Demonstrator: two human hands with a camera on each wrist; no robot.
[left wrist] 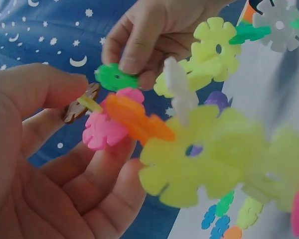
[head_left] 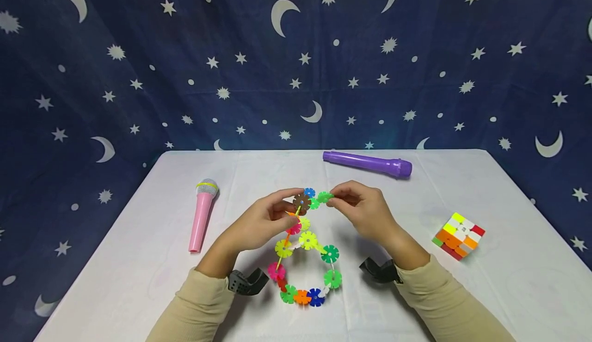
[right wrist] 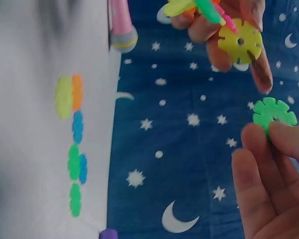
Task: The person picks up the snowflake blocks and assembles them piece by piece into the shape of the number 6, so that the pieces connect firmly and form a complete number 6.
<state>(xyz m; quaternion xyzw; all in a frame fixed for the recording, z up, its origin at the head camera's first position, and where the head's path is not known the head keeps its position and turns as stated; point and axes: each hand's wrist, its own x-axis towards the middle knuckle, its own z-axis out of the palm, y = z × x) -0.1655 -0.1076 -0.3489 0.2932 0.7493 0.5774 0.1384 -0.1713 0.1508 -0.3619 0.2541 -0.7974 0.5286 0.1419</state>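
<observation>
A ring of notched flower-shaped plastic discs in several colours, with a short arm of discs at its top, hangs from my left hand (head_left: 259, 225). A brown disc (head_left: 302, 204) forms the arm's far end, and the left thumb and fingers grip the arm there, around the brown disc and a pink disc (left wrist: 103, 130). My right hand (head_left: 367, 209) pinches a single green disc (right wrist: 269, 110) by its edge between thumb and fingertip. That green disc is apart from the brown one, a short way to its right in the head view.
Several loose discs, among them a blue disc (right wrist: 77, 127) and an orange disc (right wrist: 77, 89), lie on the white table (head_left: 259, 172). Left stands out a pink toy microphone (head_left: 201, 218); a purple microphone (head_left: 365, 163) lies at the back. A puzzle cube (head_left: 459, 236) sits at right.
</observation>
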